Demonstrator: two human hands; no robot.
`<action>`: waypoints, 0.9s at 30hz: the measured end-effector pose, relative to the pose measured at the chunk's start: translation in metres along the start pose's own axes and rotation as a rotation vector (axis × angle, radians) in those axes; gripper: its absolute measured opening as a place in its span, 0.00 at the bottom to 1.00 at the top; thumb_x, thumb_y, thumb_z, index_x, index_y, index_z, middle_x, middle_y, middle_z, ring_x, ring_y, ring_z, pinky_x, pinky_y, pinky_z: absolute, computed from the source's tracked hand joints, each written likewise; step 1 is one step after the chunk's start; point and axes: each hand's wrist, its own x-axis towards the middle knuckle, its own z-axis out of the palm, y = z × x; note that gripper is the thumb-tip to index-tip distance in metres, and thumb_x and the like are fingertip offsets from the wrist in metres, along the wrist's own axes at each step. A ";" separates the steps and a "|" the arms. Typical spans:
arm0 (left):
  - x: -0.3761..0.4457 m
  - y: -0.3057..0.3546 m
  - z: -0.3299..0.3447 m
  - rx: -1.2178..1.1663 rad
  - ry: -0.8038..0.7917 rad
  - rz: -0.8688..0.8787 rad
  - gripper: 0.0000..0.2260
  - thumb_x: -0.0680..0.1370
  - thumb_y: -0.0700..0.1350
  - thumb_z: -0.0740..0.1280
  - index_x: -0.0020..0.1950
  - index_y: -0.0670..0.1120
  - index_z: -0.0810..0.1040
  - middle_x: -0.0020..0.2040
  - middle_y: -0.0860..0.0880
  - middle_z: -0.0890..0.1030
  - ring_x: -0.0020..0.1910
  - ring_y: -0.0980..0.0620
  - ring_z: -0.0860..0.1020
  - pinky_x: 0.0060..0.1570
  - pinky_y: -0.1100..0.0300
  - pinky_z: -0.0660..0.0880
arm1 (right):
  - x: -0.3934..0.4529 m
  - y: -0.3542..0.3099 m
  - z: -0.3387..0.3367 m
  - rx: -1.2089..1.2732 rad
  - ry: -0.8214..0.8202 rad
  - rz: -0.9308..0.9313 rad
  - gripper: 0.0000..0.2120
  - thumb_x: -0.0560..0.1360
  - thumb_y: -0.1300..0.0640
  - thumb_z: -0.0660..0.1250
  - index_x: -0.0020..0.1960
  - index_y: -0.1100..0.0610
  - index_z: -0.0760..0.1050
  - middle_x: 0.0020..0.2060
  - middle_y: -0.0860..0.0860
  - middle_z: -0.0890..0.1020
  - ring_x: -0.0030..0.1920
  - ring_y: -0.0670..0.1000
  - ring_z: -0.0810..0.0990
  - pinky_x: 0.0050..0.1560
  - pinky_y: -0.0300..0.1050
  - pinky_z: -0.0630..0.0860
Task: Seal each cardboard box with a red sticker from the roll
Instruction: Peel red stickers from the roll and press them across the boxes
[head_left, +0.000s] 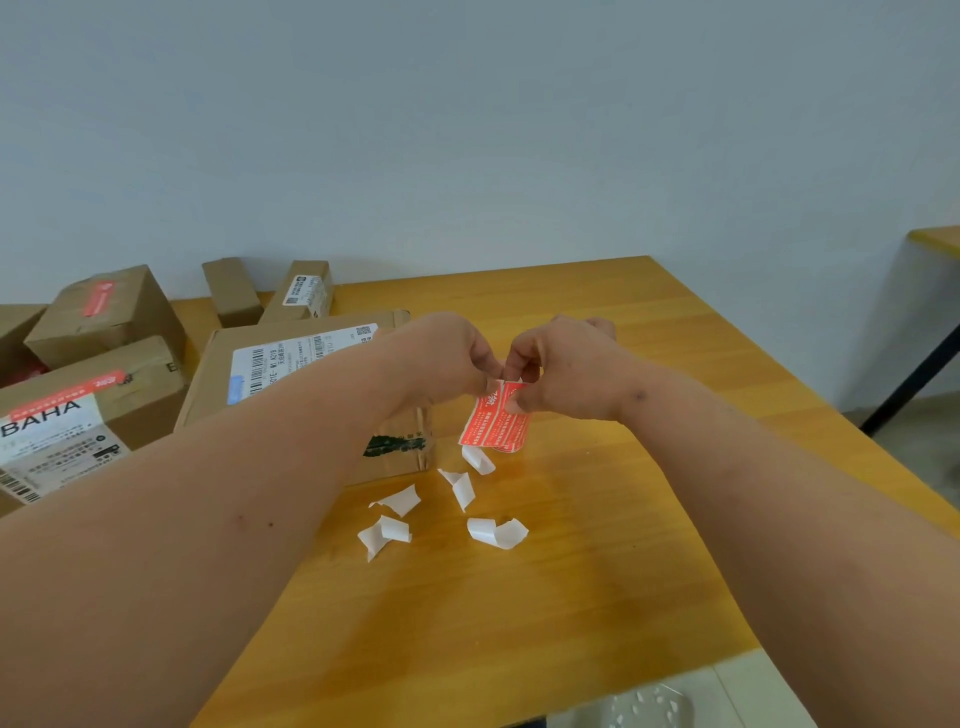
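Red sticker: it hangs over the table just right of the large flat box, pinched at its top edge by both your hands
Left hand: fingertips pinched on the top left corner
Right hand: fingers curled, pinching the top right corner
Handling: thin, light and floppy, likely to curl and stick to itself, so hold only the corners and keep it taut
Backing scraps: about 5 white curls lie on the table below your hands
Sealed boxes: 2 at far left, the upper and the lower, carry red strips
Next box: probably the large flat one, no red strip visible on it
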 end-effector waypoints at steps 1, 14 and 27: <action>0.000 0.000 0.000 -0.011 -0.003 0.003 0.10 0.76 0.47 0.71 0.57 0.49 0.82 0.50 0.53 0.81 0.53 0.54 0.78 0.55 0.58 0.72 | 0.000 0.000 0.000 -0.004 -0.003 -0.001 0.05 0.72 0.49 0.73 0.45 0.45 0.77 0.41 0.40 0.79 0.54 0.46 0.72 0.65 0.52 0.58; 0.001 0.005 0.004 0.179 0.005 0.013 0.08 0.80 0.48 0.65 0.48 0.46 0.81 0.36 0.53 0.76 0.37 0.55 0.72 0.45 0.57 0.72 | 0.002 0.000 0.006 -0.046 0.026 -0.025 0.06 0.74 0.45 0.71 0.44 0.46 0.81 0.48 0.44 0.80 0.59 0.48 0.65 0.62 0.53 0.57; 0.001 0.000 0.003 0.025 0.013 0.012 0.10 0.79 0.48 0.66 0.50 0.42 0.81 0.44 0.46 0.81 0.42 0.51 0.75 0.50 0.53 0.74 | -0.002 -0.004 0.002 -0.017 0.035 -0.031 0.10 0.73 0.46 0.72 0.36 0.44 0.74 0.48 0.43 0.77 0.59 0.49 0.66 0.64 0.53 0.58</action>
